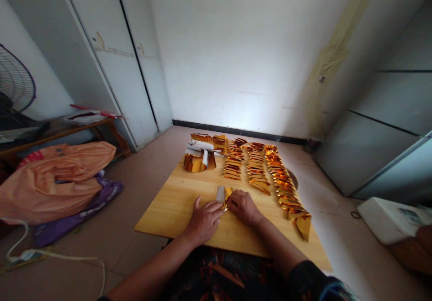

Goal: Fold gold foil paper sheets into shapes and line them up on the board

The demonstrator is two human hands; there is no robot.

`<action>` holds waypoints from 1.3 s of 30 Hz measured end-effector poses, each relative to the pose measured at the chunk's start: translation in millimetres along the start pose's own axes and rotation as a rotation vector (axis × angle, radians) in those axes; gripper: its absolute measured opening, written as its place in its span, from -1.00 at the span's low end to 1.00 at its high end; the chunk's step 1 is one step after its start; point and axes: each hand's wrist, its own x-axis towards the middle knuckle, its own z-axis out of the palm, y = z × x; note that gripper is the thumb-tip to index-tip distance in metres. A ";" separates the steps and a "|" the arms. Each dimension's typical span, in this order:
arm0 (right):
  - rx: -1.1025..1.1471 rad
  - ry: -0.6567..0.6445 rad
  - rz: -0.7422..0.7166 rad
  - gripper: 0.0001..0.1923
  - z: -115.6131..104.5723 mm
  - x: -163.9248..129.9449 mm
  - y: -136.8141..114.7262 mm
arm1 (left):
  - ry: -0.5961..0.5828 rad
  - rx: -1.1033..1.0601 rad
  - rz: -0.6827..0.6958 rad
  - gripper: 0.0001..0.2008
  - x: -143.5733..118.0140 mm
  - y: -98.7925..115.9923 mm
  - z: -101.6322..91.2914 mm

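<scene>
A small sheet of gold foil paper (pixel 224 195), silver on its back, lies on a low wooden board (pixel 175 204). My left hand (pixel 203 220) presses flat on the board with its fingertips on the sheet's left edge. My right hand (pixel 243 206) pinches the sheet's right side against the board. Beyond my hands, three rows of folded gold paper pieces (pixel 256 170) run towards the far edge, the rightmost row (pixel 286 190) being longest. A pile of unfolded gold sheets (pixel 199 157) sits at the board's far left corner.
The board rests over my lap on a tiled floor. Orange and purple plastic bags (pixel 57 179) lie at the left by a low wooden bench (pixel 60 132) and a fan (pixel 15 85). White cabinets (pixel 111 58) stand behind; a white box (pixel 388 217) is at the right.
</scene>
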 end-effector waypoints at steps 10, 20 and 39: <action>-0.046 -0.035 0.001 -0.84 3.6 7.0 1.0 | 0.021 -0.016 -0.008 -0.66 -2.2 -3.5 3.5; 0.081 -0.044 0.020 -0.92 1.5 12.4 3.3 | -0.006 0.071 0.045 -0.60 -0.3 -4.5 6.6; 0.235 0.048 0.166 -0.91 9.6 15.0 6.2 | 0.012 0.026 -0.030 -0.64 2.0 5.8 2.7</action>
